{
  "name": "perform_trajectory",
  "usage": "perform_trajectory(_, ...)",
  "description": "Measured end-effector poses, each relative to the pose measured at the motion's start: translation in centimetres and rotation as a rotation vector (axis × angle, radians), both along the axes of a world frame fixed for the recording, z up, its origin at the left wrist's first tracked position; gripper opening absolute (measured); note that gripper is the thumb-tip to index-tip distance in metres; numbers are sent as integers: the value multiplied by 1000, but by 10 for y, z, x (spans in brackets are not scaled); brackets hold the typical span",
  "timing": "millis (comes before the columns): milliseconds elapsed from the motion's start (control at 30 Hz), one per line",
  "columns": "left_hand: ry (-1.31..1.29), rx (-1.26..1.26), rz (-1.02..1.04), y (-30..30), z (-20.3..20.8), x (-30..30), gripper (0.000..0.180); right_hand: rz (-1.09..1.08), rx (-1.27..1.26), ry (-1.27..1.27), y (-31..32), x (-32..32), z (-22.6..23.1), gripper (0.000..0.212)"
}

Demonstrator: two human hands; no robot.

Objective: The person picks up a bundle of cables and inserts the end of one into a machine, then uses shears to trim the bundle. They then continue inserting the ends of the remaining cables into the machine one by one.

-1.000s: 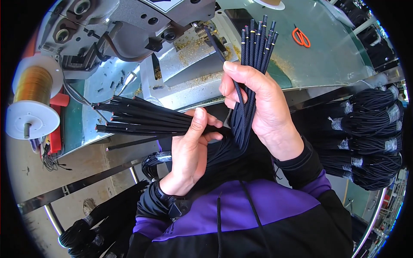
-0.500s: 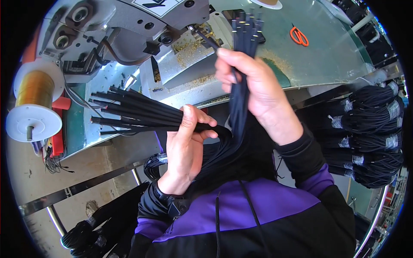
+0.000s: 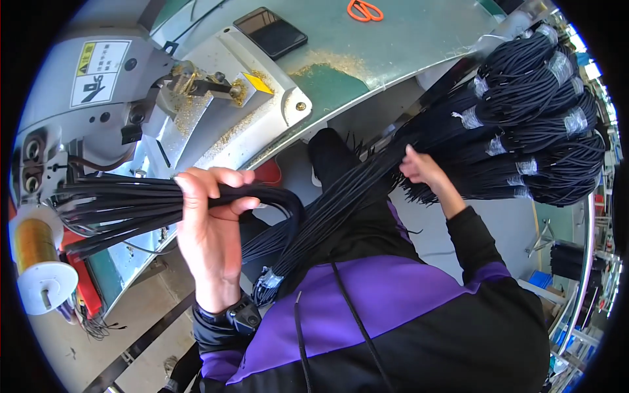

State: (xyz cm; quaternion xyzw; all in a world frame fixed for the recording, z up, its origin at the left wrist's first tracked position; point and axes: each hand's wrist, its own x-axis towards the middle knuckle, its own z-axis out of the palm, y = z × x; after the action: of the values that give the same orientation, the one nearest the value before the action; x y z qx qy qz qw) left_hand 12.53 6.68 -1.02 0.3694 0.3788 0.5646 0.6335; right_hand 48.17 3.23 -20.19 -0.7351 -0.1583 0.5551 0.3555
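My left hand (image 3: 211, 229) is closed around a thick bunch of black cables (image 3: 124, 206), thumb on top. Their loose ends fan out leftward, and the other part loops down toward my lap. A long bundle of black cables (image 3: 341, 196) lies slantwise across my lap, tied with clear wrap (image 3: 268, 281) at its lower end. At the right, my right hand (image 3: 426, 175) has its fingers curled at the upper end of these cables, beside the hanging coils; exactly which strands it grips is partly hidden.
Coiled black cable bundles (image 3: 524, 85) hang at the right. A grey machine (image 3: 124, 46) with brass-coloured scraps stands on the green table (image 3: 419, 33), with a phone (image 3: 272, 33) and orange-handled scissors (image 3: 365, 10) behind. A spool of copper-coloured wire (image 3: 38, 245) is at left.
My right hand has let go of the upright cable bunch and moved right to the hanging bundles. My left hand keeps its bunch. The view has turned rightward.
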Motion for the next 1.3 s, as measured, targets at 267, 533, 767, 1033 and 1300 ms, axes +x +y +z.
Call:
perform_trajectory(267,-36,-37,-20,-8,-20,1,30,721,858,-278,5,-112,41,59)
perform_trajectory(533,130,-63,-75,-22,-8,-9,21,1017,521,442,31,-224,55,33)
perform_trajectory(767,48,-74,-315,-33,9,-36,18,1270,579,570,17,-216,102,33)
perform_trajectory(1033,-440,-280,-94,-9,-14,-33,21,1228,421,557,29,-200,84,34)
perform_trajectory(1300,-483,-169,-96,-18,-10,-36,21,1569,384,525,49,-188,80,33)
